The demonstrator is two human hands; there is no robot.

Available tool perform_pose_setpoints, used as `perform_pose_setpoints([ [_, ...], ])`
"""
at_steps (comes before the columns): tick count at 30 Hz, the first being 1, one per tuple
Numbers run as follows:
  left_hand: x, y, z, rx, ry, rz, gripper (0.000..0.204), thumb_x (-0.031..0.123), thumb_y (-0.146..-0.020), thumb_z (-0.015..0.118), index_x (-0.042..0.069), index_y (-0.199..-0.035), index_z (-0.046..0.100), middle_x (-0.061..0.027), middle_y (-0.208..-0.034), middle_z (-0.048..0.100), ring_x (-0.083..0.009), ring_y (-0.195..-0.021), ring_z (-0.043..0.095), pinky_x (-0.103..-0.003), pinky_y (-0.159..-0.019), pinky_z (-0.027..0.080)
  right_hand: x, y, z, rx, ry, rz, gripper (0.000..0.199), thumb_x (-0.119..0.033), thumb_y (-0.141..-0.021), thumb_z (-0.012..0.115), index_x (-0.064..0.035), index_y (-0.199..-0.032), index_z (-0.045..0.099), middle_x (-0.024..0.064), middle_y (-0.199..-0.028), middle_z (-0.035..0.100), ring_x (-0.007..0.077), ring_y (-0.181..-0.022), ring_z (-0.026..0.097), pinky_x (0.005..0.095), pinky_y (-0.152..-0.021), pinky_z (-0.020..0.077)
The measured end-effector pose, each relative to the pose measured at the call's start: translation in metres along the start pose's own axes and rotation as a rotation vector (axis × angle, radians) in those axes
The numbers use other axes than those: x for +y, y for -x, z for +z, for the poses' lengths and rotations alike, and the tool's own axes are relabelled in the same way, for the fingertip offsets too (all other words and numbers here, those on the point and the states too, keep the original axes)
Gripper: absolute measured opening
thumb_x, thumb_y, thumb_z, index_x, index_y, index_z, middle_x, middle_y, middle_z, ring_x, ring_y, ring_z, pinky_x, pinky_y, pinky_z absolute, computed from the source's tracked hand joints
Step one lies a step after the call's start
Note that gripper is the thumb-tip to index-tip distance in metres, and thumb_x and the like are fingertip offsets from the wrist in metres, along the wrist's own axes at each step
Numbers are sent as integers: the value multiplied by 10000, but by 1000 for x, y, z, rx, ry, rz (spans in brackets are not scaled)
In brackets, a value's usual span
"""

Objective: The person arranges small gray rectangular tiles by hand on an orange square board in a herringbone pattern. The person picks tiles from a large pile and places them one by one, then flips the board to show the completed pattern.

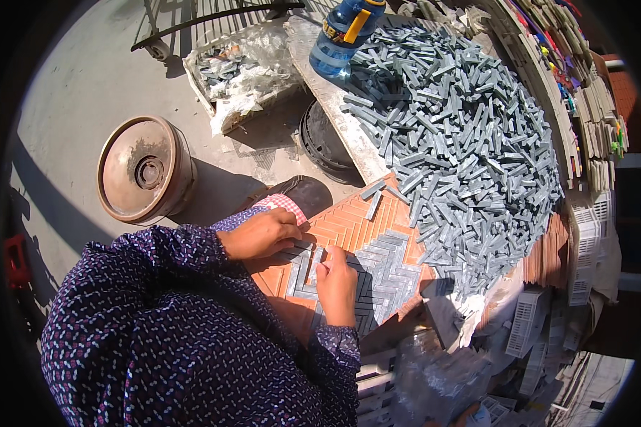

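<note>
We have our 2 hands low over an orange tray [335,222] that has zigzag slots. Our left hand [263,233] is bent, with its fingers down near the left side of the grey strips [392,260] set in the tray. Our right hand [337,288] is just beside it, with thumb and finger at a grey strip. The 2 hands are apart, with a small gap between them, and we cannot tell if they pinch a strip. The far slots show orange, and 2 loose strips [374,206] lie at the far corner of the tray. Past it, a big heap of grey strips [470,142] sits on a desk [363,151], with a blue bottle [342,43] at its edge. To our left, a round brown bucket [128,191] stands on the floor [78,92].
</note>
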State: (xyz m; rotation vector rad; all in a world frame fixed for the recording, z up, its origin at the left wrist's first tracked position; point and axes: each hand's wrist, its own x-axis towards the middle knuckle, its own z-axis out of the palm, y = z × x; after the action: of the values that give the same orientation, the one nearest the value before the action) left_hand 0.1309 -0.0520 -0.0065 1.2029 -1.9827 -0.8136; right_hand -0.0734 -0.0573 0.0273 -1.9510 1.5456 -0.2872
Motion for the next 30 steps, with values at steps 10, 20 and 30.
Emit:
perform_pose_setpoints([
  [10,1,-1,-2,-25,18,81,217,57,-760,643,9,-970,657,-136,-927,607,-307,-900,587,-375,-803,487,10,-5,7,100,-68,-208,322,11,-756,669,-35,-1062,580,162,-734,627,344,-653,620,390,-595,477],
  [20,-3,-2,6,-15,-54,119,307,93,-730,639,17,-1027,667,-124,-936,602,-286,-915,591,-357,-815,491,17,-16,3,-98,-237,6,291,27,-782,636,-21,-1060,564,146,-743,648,260,-660,654,342,-600,503],
  [30,-8,-2,-1,-64,-94,159,300,72,-756,632,34,-1052,668,-114,-900,581,-282,-878,584,-349,-790,490,11,-6,-4,-54,-26,-240,270,-28,-755,659,-35,-1017,592,171,-910,621,372,-839,597,435,-718,479],
])
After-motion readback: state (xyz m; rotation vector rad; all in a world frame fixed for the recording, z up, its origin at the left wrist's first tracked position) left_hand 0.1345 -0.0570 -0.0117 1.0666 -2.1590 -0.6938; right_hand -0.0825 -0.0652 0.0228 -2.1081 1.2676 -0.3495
